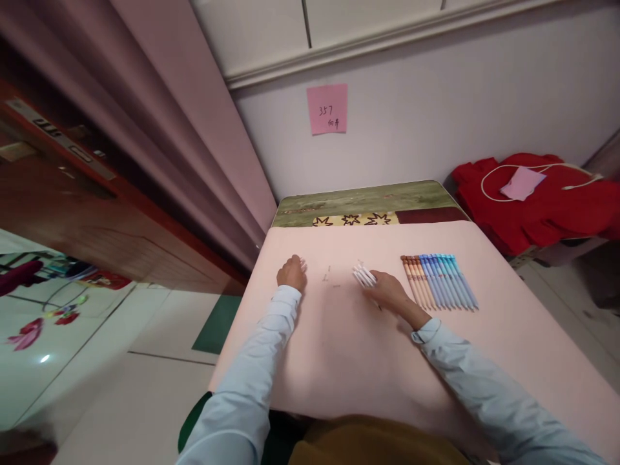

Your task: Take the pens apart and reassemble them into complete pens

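My left hand (292,274) is closed near the left side of the pink-covered table (339,361). Small white stick ends (303,264) show at its fingertips, mostly hidden by the fingers. Over the middle, my right hand (388,290) grips a bundle of several white pen-like sticks (363,276), their ends pointing up and left. To the right of that hand lies a neat side-by-side row of pens (438,282), shading from brown and orange through blue to teal. A few small dark marks (336,285) lie on the cover between my hands; what they are is too small to tell.
Behind the cover, the table's green wood-patterned edge (358,199) meets the wall. A pink note (327,108) is stuck there. Red cloth (542,206) with a white cable lies at the right. A pink curtain (194,129) and a brown wooden door (121,226) stand at the left.
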Demonstrator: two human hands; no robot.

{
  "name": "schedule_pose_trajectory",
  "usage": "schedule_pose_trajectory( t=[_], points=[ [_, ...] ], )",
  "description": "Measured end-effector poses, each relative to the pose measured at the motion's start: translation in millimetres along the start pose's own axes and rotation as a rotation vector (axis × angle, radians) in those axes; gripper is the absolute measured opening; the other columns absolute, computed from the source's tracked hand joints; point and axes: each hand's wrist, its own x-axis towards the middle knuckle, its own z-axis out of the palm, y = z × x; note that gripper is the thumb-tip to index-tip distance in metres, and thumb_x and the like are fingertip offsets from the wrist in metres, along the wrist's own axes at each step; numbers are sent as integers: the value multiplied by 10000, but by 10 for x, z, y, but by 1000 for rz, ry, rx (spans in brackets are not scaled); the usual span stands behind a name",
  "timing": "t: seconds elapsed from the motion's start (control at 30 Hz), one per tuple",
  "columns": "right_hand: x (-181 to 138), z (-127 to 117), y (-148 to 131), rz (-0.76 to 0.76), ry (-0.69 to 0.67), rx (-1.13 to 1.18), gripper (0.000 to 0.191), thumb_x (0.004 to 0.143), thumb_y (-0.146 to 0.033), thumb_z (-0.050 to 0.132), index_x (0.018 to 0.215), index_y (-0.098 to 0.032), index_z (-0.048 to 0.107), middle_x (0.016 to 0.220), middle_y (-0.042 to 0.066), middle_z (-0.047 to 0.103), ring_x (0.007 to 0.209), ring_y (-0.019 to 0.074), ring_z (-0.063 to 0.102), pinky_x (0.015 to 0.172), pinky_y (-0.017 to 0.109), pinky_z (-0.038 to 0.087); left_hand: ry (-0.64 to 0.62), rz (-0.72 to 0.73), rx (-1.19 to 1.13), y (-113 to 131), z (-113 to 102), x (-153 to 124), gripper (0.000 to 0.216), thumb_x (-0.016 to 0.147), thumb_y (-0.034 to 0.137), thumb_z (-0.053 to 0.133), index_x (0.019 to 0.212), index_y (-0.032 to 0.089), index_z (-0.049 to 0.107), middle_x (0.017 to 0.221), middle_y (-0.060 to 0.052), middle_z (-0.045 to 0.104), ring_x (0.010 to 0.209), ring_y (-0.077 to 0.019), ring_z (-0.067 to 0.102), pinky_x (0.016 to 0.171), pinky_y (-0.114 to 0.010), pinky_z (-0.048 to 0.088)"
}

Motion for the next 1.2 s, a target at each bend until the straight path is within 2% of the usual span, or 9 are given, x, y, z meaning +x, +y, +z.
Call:
schedule_pose_trajectory(
  t=[0.17, 0.3, 0.5, 0.6, 0.73, 0.8, 0.9, 1.07, 1.2],
  points=[
    [-25, -1, -44, 19, -10, -51, 216, 704, -266, 593, 910, -215, 635, 772, 38, 678, 643, 159, 567, 548, 239, 285, 49, -25, -23, -76, 62, 95, 338, 850, 339, 558, 1142, 181, 497, 1162, -151, 600, 1107, -299, 558, 887, -409, 424],
    [-41, 15, -55, 23, 2, -54, 202, 707, -277, 596, 895, -218, 635, 756, 31, 673, 625, 153, 560, 537, 241, 273, 67, 28, -102, -165, 137, 96, 627, 735, 539, 682, 1208, 180, 483, 1229, -157, 576, 1169, -333, 512, 943, -449, 404],
    [-17, 53, -17, 32, -18, -32, 232, 718, -309, 617, 931, -223, 650, 737, 22, 673, 605, 149, 562, 536, 239, 271, 87, 123, -291, -406, 262, 82, 840, 600, 565, 786, 1282, 191, 468, 1338, -151, 529, 1270, -324, 466, 1049, -439, 376],
    [-11, 60, 1, 24, -11, -28, 256, 724, -326, 626, 956, -220, 655, 758, 30, 681, 621, 152, 568, 546, 239, 276, 168, 121, -357, -550, 302, 84, 712, 726, 557, 690, 1291, 174, 486, 1377, -154, 508, 1322, -308, 433, 1107, -443, 339],
    [-19, 56, -1, 21, -10, -20, 266, 726, -345, 640, 955, -212, 655, 756, 32, 681, 622, 151, 567, 551, 240, 277, 455, -32, -501, -842, 355, 6, 376, 937, 381, 389, 1166, 161, 591, 1293, -140, 585, 1283, -254, 480, 1125, -446, 332],
    [-27, 50, -13, 23, -8, -25, 263, 724, -356, 643, 945, -213, 652, 751, 29, 676, 620, 153, 563, 547, 241, 276, 543, -192, -553, -1000, 397, -88, 434, 970, 341, 254, 1126, 147, 609, 1253, -157, 602, 1264, -251, 494, 1101, -466, 359],
    [-39, 35, -35, 17, -8, -25, 252, 728, -359, 641, 932, -212, 646, 754, 27, 672, 619, 154, 556, 547, 243, 278, 526, -256, -568, -1135, 462, -212, 513, 980, 324, 164, 1115, 119, 614, 1187, -192, 626, 1212, -264, 533, 1037, -482, 420],
    [-52, 33, -43, 16, -11, -6, 257, 733, -366, 653, 930, -201, 645, 764, 31, 674, 629, 150, 556, 559, 238, 283, 424, -137, -582, -975, 501, -76, 414, 970, 327, 281, 1153, 157, 610, 1282, -135, 608, 1247, -212, 515, 1089, -406, 387],
    [-62, 50, -39, 23, 4, -3, 242, 732, -355, 646, 919, -201, 640, 744, 19, 666, 615, 142, 546, 557, 235, 278, 367, -37, -598, -720, 510, 162, 407, 971, 325, 277, 1099, 166, 629, 1203, -118, 647, 1179, -201, 557, 1066, -383, 404]
  ],
)
